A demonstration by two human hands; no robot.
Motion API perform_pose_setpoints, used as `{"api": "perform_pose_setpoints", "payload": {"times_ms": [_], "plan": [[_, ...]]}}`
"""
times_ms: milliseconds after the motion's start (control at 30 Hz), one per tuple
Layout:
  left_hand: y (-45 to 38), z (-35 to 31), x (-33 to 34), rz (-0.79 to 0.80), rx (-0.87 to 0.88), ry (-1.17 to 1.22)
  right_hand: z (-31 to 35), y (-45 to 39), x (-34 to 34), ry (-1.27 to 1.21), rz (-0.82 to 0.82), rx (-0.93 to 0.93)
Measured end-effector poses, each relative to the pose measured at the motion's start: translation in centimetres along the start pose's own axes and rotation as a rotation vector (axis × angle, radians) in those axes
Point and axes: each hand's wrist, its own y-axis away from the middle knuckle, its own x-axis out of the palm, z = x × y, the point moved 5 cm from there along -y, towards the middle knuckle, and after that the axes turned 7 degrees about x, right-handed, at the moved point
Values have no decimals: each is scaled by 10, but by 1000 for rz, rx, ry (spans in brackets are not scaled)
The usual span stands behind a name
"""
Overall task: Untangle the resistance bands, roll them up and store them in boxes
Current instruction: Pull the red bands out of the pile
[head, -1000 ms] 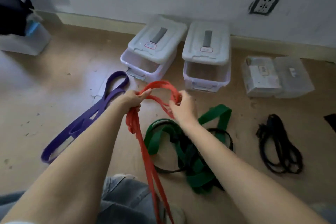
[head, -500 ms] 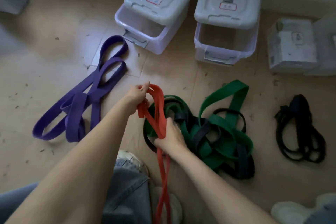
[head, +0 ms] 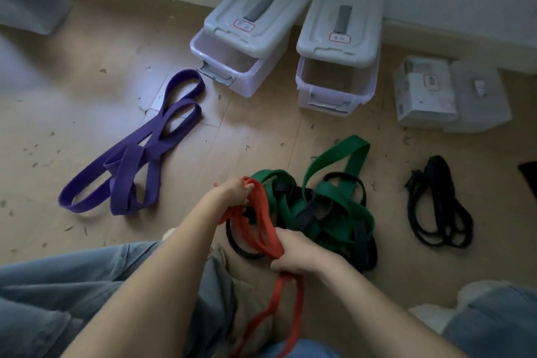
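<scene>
Left hand (head: 234, 191) gripped the upper loops of the red band (head: 263, 222); right hand (head: 293, 256) clutched its gathered strands lower down. Band spanned between hands, above the green-and-black tangle (head: 325, 206) on the floor (head: 87, 90).

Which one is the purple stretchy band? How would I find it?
Start at the two lidded boxes by the wall. On the floor just left of the nearer box lies the purple band, stretching toward the person's knee. It lies alone in flat wide loops, while the green band sits tangled with dark ones.
</scene>
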Motion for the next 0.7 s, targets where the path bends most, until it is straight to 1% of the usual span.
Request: {"api": "perform_pose_setpoints", "payload": {"times_ms": [67, 133, 200, 267, 333, 367, 400, 433, 467, 500, 533, 567, 600, 633, 700], "plan": [[5, 5, -2, -12, 0, -159, 2, 2, 14, -55, 89, -14], [11, 8, 3, 36, -13, -212, -5, 4, 18, 12, 110, 10], [18, 4, 14, 77, -14, -206, -15, 8, 9, 81, 60, 23], [21, -3, 19, 52, 13, -187, -18, 14, -10, 44, -48, -11], [19, -9, 9, -77, 34, -79, -14, 19, -31, -129, -189, -54], [15, -9, 2, -125, 24, 13, -9, 20, -40, -260, -248, -66], [13, -6, -1, -105, -19, 148, -4, 19, -49, -431, -284, -72], [15, -4, -2, -23, -84, 290, 2, 18, -56, -618, -299, -77], [20, -3, -1, 102, -148, 416, 11, 17, -62, -783, -302, -97], [25, -5, 0, 229, -161, 509, 21, 15, -68, -907, -298, -133], [29, -7, -1, 342, -117, 580, 34, 11, -72, -996, -280, -170], [32, -8, -6, 411, -53, 650, 47, 8, -73, -1071, -245, -201], [36, -7, -14, 427, 2, 707, 61, 5, -72, -1157, -180, -231], [36, -5, -24, 394, 28, 748, 76, 2, -70, -1238, -102, -258], [29, 10, -54, 185, -19, 813, 105, -7, -62, -1346, 11, -281]]}}
